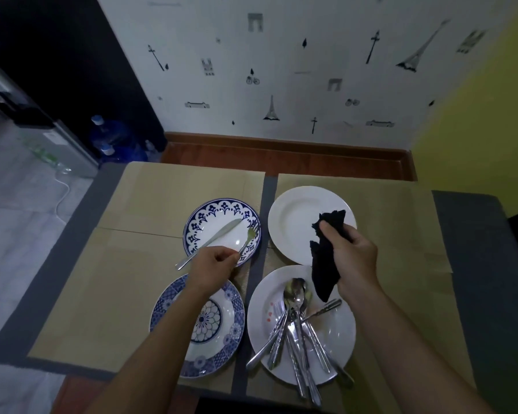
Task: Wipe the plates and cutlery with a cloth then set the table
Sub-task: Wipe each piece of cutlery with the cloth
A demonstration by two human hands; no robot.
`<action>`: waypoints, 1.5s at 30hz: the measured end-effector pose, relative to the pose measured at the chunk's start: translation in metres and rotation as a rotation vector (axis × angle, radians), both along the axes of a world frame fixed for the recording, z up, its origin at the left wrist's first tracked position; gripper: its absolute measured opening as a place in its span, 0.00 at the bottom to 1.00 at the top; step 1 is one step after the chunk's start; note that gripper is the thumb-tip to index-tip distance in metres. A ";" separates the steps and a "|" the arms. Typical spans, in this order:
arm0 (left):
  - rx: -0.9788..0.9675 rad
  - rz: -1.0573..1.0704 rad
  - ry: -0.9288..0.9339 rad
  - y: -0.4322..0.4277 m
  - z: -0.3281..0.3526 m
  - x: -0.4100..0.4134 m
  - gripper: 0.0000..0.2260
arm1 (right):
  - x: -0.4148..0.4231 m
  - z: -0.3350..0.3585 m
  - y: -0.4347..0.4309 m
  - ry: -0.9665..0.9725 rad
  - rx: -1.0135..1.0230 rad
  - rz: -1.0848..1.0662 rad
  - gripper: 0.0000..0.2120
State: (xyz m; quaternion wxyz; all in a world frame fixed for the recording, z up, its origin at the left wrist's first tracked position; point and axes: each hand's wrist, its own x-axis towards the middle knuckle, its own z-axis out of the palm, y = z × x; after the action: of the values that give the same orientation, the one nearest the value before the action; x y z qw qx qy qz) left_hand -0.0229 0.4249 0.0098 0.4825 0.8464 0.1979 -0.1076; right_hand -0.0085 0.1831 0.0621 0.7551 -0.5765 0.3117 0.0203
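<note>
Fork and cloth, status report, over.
Left hand pinches fork at far blue plate. Right hand grips black cloth. Cutlery heaped on near white plate.

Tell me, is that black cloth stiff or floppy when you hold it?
Probably floppy: the black cloth droops below the right hand gripping it. Likely light too, since one hand holds it bunched.

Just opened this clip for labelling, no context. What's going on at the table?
A person is partway through wiping tableware. The left hand pinches the handle of a fork over the far blue-rimmed plate, where a knife lies. The right hand grips a dark cloth above the two white plates. The near white plate holds a heap of cutlery. The far white plate and the near blue patterned plate show nothing on them.
</note>
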 end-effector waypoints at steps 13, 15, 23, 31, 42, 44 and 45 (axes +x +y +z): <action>0.537 -0.118 0.157 0.045 -0.034 0.014 0.10 | 0.001 -0.004 0.020 0.043 -0.050 0.125 0.03; 0.568 -0.139 0.171 0.043 -0.034 0.014 0.10 | 0.003 -0.004 0.020 0.046 -0.055 0.126 0.03; 0.608 -0.175 0.126 0.040 -0.037 0.014 0.15 | -0.001 -0.002 0.014 0.045 -0.056 0.166 0.02; 0.547 -0.235 -0.006 0.012 -0.027 0.007 0.11 | -0.015 0.005 0.001 0.030 -0.095 0.233 0.02; 0.298 -0.574 0.110 -0.077 -0.034 -0.034 0.10 | -0.045 -0.004 -0.028 -0.012 -0.259 0.321 0.03; 0.305 -0.573 0.150 -0.089 -0.037 -0.044 0.11 | -0.050 -0.009 -0.033 -0.016 -0.299 0.348 0.03; 0.318 -0.570 0.169 -0.094 -0.040 -0.049 0.12 | -0.053 -0.010 -0.035 -0.017 -0.303 0.353 0.04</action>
State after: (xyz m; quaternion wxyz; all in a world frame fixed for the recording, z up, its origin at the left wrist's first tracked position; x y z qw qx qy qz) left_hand -0.0717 0.3304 -0.0299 0.2769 0.9205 0.0070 -0.2757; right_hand -0.0612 0.1480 0.0520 0.6471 -0.7291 0.1991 0.1000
